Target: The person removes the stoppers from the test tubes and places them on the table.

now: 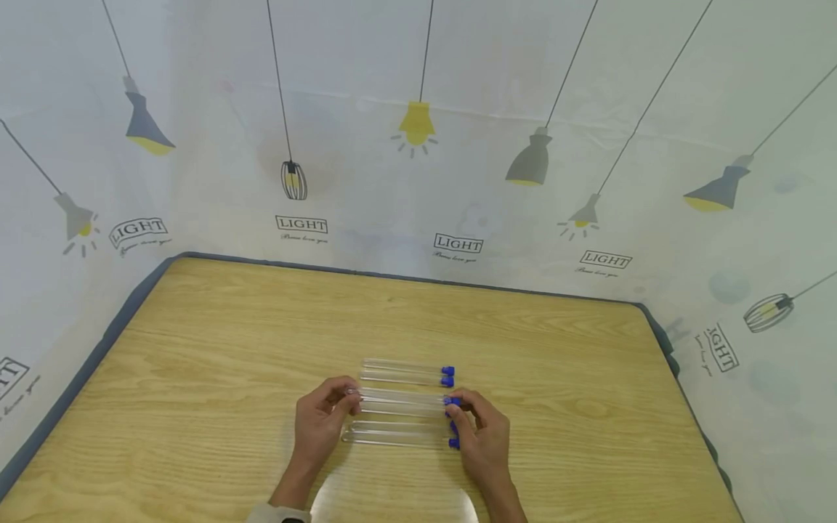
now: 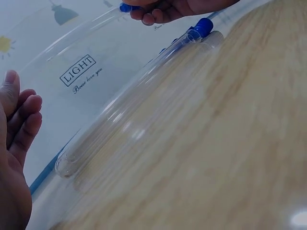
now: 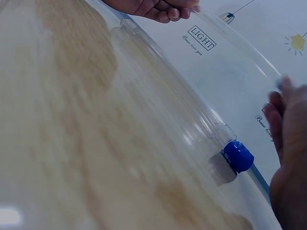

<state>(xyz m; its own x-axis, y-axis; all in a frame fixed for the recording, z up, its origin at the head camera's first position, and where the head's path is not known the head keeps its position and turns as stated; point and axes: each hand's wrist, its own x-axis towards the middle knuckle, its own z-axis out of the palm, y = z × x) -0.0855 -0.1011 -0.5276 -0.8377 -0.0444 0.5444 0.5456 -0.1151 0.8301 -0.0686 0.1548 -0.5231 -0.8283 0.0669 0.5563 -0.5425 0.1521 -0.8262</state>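
Observation:
Both hands hold one clear test tube (image 2: 86, 36) with a blue cap, raised above the table and lying crosswise. My left hand (image 1: 319, 420) pinches its rounded end between thumb and fingers. At the other end, my right hand (image 1: 485, 434) pinches the blue cap (image 2: 128, 7). Several more capped test tubes lie side by side on the wood-grain table: a far pair (image 1: 402, 376), a near pair (image 1: 399, 439), and at least one partly hidden beneath the held tube. All the caps point right. In the right wrist view a tube's blue cap (image 3: 238, 156) is close by.
The wood-grain table (image 1: 196, 349) has a dark blue edge along its back and sides. Behind it hangs a pale backdrop (image 1: 366, 181) printed with lamps and the word LIGHT. Bright reflections show on the table near its front.

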